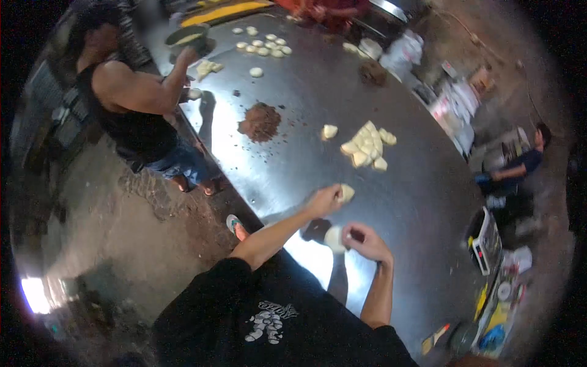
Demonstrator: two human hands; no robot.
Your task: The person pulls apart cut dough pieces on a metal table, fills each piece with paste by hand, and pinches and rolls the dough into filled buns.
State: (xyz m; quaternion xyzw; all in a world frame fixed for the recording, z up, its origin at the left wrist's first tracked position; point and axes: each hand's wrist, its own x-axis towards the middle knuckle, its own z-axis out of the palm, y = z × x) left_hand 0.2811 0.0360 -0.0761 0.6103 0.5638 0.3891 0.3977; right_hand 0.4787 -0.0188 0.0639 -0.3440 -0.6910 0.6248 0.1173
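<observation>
My left hand (325, 201) is closed on a pale dough piece (347, 193), which pokes out past the fingertips over the metal table (422, 220). Lower and to the right, my right hand (369, 243) pinches the edge of a flattened dough round (334, 239). Ahead of both hands lies a cluster of dough pieces (367, 144) pushed together. One separate dough piece (329, 131) sits to its left. A heap of brown crumbly filling (261, 122) lies further left, with loose crumbs scattered about it.
At the left edge a person (125, 92) in a black top holds a bowl (187, 35). Several dough balls (264, 48) rest at the far end, near a smaller brown heap (373, 72). A scale-like device (485, 241) and a brush (435, 338) are on the right. Another person (520, 165) sits beyond.
</observation>
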